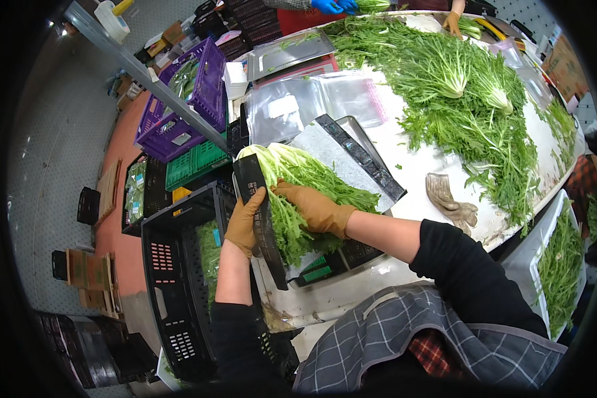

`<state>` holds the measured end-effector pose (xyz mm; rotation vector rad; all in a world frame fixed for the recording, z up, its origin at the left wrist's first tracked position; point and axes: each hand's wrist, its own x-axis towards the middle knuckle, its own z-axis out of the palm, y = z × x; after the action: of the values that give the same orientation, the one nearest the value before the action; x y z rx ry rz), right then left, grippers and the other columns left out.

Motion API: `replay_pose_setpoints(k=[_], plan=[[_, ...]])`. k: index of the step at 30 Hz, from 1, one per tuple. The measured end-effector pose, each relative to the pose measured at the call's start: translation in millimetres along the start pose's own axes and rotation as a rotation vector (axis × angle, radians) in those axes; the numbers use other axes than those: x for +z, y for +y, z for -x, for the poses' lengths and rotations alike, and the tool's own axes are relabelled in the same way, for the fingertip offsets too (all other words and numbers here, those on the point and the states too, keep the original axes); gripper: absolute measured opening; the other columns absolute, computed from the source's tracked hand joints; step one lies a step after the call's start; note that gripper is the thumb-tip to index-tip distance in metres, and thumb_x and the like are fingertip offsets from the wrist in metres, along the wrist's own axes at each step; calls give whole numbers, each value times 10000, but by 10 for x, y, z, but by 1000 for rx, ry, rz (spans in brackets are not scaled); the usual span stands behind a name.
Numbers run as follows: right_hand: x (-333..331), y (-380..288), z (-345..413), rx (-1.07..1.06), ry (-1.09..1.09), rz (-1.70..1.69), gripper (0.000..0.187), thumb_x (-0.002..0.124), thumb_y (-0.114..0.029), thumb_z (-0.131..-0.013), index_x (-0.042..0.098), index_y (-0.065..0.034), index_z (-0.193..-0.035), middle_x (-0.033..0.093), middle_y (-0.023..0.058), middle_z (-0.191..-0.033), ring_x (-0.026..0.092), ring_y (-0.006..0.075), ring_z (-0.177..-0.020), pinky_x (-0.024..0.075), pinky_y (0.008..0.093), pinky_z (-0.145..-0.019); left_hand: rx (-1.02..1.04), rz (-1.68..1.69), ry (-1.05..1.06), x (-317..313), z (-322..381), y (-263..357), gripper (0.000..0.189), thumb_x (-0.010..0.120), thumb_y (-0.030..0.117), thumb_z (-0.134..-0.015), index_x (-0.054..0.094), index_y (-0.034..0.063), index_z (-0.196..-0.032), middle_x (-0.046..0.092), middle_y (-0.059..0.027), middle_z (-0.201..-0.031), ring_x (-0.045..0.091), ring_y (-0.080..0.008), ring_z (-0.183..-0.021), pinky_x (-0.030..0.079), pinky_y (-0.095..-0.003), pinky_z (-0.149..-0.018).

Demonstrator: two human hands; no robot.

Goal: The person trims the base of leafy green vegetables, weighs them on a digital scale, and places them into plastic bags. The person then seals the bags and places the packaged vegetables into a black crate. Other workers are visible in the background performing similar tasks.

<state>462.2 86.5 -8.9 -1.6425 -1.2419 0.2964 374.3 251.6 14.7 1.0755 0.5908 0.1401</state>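
Observation:
My left hand, in a brown glove, grips the black side wall of a shallow tray, thumb over its upper edge. That wall bears writing. Pale-stemmed, feathery leafy greens, like mizuna, lie heaped against it, stems toward the far left. My right hand, gloved the same way, holds the bunch from above, its fingertips partly sunk among the leaves. Past the greens shows the tray's grey-white lining and its opposite black wall. A digital scale with a keypad and green display panels sits beneath, partly hidden.
Loose greens cover the table's far right. A crumpled glove and clear plastic bags lie on the white tabletop. A black crate and purple crate stand left. Co-workers' gloved hands are at the far edge.

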Motion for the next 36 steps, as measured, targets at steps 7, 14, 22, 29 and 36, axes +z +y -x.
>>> replay_pose_setpoints(k=[7,14,22,29,36], plan=[[-627,-336,-103,293,-71,-164,452,620,-217,-787,569,-11,-1186,569,257,-1180,555,362,-1102,432,358,-955,7,-136,146,-112,-60,-88,479,741,96,-756,499,17,-1162,638,-111,-925,649,-225,-706,535,-345,-563],[-1266,696,-93,539,282,118,495,661,-249,-826,537,89,-1167,650,188,-972,618,230,-825,499,306,-754,21,-164,163,26,48,-19,445,740,89,-754,517,33,-1135,635,-95,-898,641,-214,-682,536,-343,-556],[-1396,692,-248,751,152,122,445,725,-351,-768,667,56,-937,639,109,-783,564,189,-651,466,340,-634,68,-188,114,-123,41,-68,443,748,64,-739,527,46,-1123,633,-83,-884,637,-197,-679,532,-330,-542],[-1323,-200,-349,489,-178,-199,450,612,-416,-852,657,27,-920,530,22,-653,512,129,-568,455,271,-513,141,-255,89,159,150,26,438,735,51,-736,530,35,-1124,638,-79,-895,632,-177,-688,521,-304,-569],[-1009,-833,-304,358,-155,-245,385,518,-301,-909,577,78,-875,582,103,-687,553,164,-476,463,308,-481,271,-362,-141,648,373,141,482,577,92,-840,420,71,-1295,568,-49,-1058,558,-152,-940,454,-287,-817]])
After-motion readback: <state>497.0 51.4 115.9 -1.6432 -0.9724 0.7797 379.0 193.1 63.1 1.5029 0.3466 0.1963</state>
